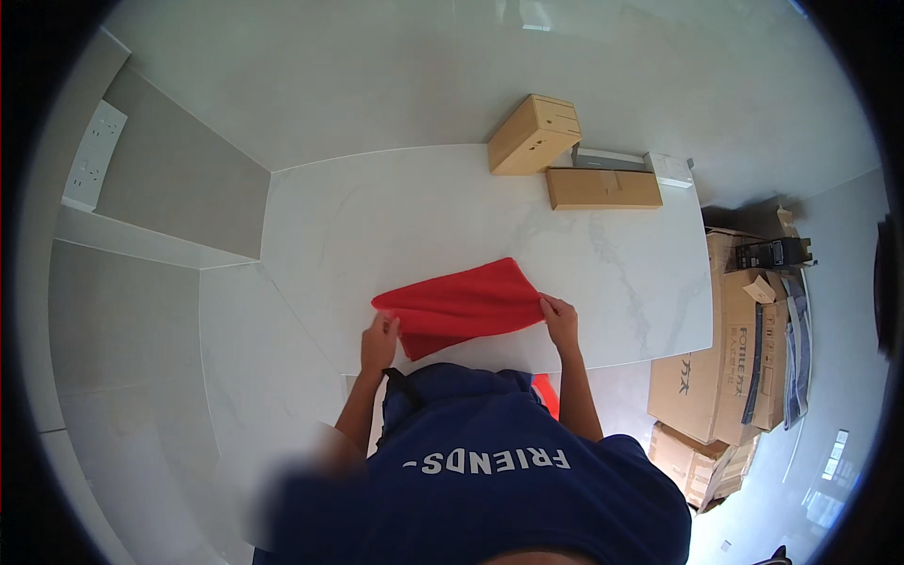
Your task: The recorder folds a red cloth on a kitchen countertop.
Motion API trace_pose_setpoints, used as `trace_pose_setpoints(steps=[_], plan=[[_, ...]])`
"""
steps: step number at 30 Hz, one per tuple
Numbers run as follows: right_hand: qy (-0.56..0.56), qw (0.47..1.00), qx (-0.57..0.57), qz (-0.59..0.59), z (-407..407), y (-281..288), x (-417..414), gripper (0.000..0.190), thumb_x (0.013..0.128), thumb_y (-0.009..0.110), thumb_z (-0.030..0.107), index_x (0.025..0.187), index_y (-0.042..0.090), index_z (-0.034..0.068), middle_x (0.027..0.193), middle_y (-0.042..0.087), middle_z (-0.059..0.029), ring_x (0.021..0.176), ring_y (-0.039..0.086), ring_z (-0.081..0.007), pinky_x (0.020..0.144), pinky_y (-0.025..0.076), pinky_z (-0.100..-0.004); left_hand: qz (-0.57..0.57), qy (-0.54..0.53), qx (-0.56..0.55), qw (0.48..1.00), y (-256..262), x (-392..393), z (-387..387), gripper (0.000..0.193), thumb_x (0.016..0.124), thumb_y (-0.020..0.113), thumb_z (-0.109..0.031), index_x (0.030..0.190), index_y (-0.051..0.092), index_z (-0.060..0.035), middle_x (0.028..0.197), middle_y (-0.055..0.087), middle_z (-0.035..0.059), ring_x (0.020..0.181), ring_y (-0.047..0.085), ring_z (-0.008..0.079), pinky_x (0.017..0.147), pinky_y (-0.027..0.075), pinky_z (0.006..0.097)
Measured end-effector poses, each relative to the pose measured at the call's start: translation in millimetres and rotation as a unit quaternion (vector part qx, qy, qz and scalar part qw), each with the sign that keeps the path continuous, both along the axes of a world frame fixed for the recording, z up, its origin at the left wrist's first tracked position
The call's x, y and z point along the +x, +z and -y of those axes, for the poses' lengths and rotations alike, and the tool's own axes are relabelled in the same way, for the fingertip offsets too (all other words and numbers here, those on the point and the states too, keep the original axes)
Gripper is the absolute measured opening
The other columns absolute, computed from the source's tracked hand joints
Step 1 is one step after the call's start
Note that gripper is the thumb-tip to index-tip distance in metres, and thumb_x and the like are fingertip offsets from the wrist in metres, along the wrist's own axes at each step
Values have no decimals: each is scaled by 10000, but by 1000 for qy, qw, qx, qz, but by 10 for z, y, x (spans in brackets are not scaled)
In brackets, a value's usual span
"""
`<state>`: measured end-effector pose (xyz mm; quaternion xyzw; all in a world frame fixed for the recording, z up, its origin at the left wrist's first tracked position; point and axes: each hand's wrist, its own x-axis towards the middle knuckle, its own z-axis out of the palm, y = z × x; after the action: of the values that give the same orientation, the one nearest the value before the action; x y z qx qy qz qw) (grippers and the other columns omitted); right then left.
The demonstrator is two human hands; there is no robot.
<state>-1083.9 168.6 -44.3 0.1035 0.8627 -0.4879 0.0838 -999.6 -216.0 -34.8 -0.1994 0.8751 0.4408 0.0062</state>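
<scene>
A red cloth [459, 305] lies folded in a flat, slightly rumpled strip on the white marbled countertop [438, 205], close to its front edge. At the cloth's right end, my right hand [561, 319] pinches the edge between thumb and fingers. My left hand [380, 342] is at the left end, its curled fingertips against the cloth's edge. Those fingertips are blurred, so whether they grip the fabric is unclear.
Toward the back wall stand a light wooden box [533, 138], a long cardboard box [604, 189] and a white socket block [669, 169]. Large cartons [706, 353] are stacked beyond the counter's right edge. A wall socket panel [95, 155] is at left.
</scene>
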Motion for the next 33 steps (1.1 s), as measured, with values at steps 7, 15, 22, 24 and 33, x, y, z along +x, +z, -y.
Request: trace_pose_setpoints(steps=[7, 15, 22, 24, 33], plan=[[-8, 929, -370, 26, 217, 836, -195, 317, 1020, 598, 187, 1218, 702, -37, 1004, 747, -56, 828, 665, -85, 729, 536, -230, -118, 98, 223, 963, 812, -388, 109, 281, 1030, 601, -217, 1087, 673, 48, 790, 688, 72, 659, 648, 111, 620, 538, 255], [62, 922, -376, -61, 307, 799, -99, 566, 998, 610, 195, 1494, 434, -14, 1457, 539, -196, 1363, 500, -290, 1119, 413, -416, -80, 186, 507, 838, 333, -54, 450, 739, 1033, 579, -393, 1611, 194, -141, 1416, 526, 119, 1397, 433, 297, 1081, 424, 492], [0, 989, 145, -35, 91, -804, 237, 478, 852, 746, 232, 1223, 586, -24, 1126, 653, -212, 1071, 619, -354, 947, 492, -458, 58, -94, -130, 985, -737, 308, -426, 751, 768, 843, -290, 1385, 492, -46, 1345, 497, 207, 1241, 482, 381, 1054, 419, 503], [-43, 995, 76, -42, 186, -759, 334, 404, 845, 754, 210, 1153, 613, -10, 1054, 660, -201, 984, 637, -335, 878, 518, -435, 22, -137, -203, 969, -566, 305, -645, 732, 748, 846, -290, 1360, 520, -57, 1374, 468, 212, 1261, 454, 407, 1068, 395, 513], [34, 980, -198, -4, 635, -385, 338, 268, 945, 644, 184, 1149, 601, 15, 1121, 647, -129, 1043, 632, -238, 937, 505, -367, -141, -376, -197, 894, 202, -385, -1205, 615, 810, 777, -315, 1323, 565, -49, 1323, 533, 164, 1179, 543, 359, 967, 454, 502]])
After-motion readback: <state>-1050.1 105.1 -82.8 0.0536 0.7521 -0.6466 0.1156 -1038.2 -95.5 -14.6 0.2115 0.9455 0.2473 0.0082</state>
